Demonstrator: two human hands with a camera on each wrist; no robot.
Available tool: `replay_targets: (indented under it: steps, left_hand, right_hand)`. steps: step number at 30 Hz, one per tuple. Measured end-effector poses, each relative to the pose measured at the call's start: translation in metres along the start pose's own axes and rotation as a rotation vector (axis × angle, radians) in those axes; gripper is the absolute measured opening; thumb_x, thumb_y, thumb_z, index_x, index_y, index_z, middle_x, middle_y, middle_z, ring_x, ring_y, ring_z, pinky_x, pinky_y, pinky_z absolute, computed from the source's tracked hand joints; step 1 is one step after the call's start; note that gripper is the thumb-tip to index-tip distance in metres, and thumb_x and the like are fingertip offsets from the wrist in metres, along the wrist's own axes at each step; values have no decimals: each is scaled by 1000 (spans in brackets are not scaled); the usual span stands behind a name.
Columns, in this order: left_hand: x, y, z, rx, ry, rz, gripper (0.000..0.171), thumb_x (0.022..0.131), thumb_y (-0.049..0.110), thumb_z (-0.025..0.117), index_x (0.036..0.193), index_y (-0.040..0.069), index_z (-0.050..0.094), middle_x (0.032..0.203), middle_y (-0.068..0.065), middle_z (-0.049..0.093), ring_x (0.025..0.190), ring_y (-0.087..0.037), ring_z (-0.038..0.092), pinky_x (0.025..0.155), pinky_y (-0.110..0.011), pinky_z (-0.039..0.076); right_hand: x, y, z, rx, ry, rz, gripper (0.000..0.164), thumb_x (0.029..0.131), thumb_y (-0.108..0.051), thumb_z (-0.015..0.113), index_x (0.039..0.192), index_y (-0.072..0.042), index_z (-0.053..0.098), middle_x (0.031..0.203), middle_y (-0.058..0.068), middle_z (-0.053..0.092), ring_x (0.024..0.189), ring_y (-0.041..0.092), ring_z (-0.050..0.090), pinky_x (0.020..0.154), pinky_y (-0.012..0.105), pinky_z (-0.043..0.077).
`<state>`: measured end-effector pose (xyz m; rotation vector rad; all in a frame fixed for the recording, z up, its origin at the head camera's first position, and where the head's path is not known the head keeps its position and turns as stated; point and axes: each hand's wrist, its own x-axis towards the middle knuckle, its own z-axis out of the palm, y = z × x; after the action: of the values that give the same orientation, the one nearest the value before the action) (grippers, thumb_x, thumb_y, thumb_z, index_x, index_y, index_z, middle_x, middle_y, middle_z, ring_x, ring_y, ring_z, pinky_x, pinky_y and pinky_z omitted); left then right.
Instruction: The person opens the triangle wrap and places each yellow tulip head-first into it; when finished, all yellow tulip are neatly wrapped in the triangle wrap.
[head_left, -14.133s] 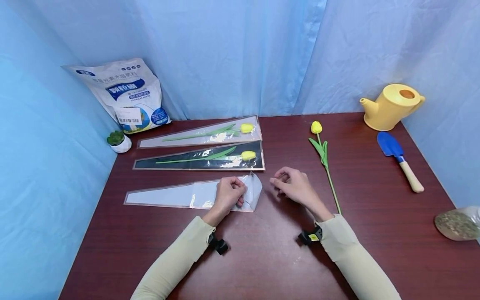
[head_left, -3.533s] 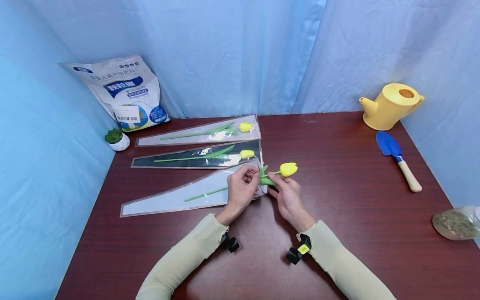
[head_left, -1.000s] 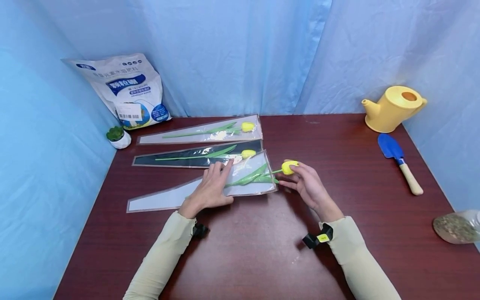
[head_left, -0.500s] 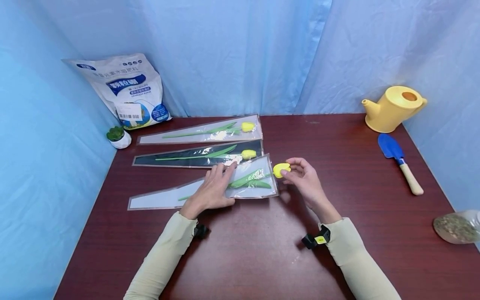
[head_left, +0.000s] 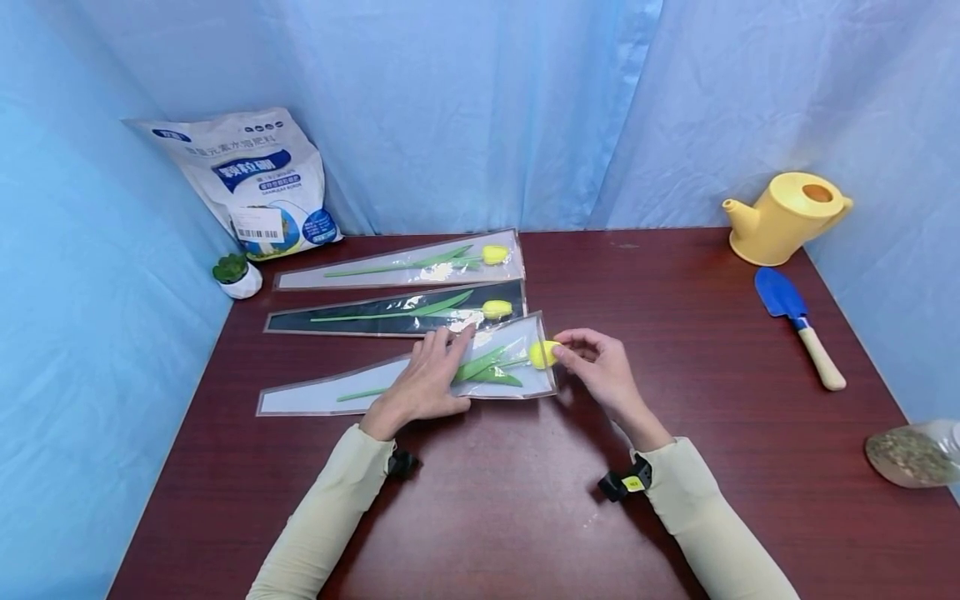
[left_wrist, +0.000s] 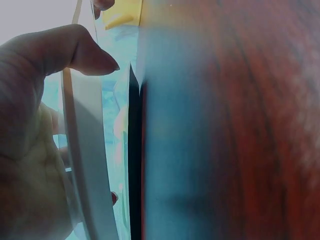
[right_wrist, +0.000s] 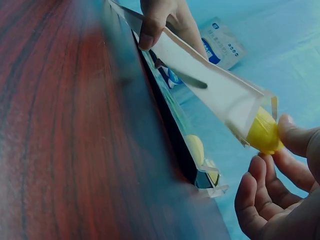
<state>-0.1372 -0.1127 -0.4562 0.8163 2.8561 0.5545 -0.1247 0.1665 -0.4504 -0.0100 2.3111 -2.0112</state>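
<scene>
In the head view a clear-fronted white flower sleeve slants across the table, its wide mouth to the right. Inside lie the green stem and leaves of a yellow tulip, the bloom at the mouth. My left hand reaches across the sleeve and grips it by both edges; the left wrist view shows its thumb at the near edge. With thumb and forefinger, my right hand pinches the bloom's tip. From the right wrist, the bloom pokes partly out of the raised sleeve.
Beyond lie a black-backed sleeve and a pale sleeve, each with a yellow tulip. A fertilizer bag and potted succulent stand left. At right are a yellow watering can, a blue trowel and a jar.
The tulip, once lying at right, has gone into the third sleeve. Over the last second my right hand has pushed it left, and the bloom has slid into the mouth. My left hand stays put.
</scene>
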Motion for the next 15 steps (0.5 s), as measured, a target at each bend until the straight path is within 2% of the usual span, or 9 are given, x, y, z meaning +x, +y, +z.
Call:
replay_targets:
  steps: [3, 8, 10, 15]
  left_hand:
    - [-1, -1, -1, 7, 9, 0, 107, 71, 28, 81, 159, 10, 23, 115, -11, 42, 102, -25, 36, 82, -33, 29]
    - [-1, -2, -2, 13, 7, -10, 106, 71, 29, 80, 159, 11, 23, 118, -12, 43, 105, -27, 37, 85, -35, 31]
    - [0, -2, -2, 11, 4, -11, 106, 71, 28, 80, 159, 11, 23, 119, -12, 43, 105, -27, 37, 86, -36, 32]
    - [0, -2, -2, 19, 7, -11, 105, 71, 28, 80, 159, 11, 24, 118, -12, 43, 104, -27, 37, 85, -36, 31]
  right_hand:
    - [0, 0, 0, -28, -8, -10, 31, 92, -4, 69, 117, 14, 65, 86, -12, 70, 76, -1, 65, 70, 16, 56]
    - [-2, 1, 2, -112, 13, -41, 24, 89, -3, 72, 109, 11, 69, 97, 21, 74, 77, -6, 65, 74, 13, 55]
    - [-3, 2, 4, -147, 15, -47, 23, 89, -5, 73, 106, 10, 71, 101, 28, 73, 77, -8, 65, 74, 12, 54]
    - [-4, 5, 11, -203, 3, -66, 23, 93, -11, 70, 107, 7, 74, 115, 24, 70, 87, -8, 62, 77, 9, 51]
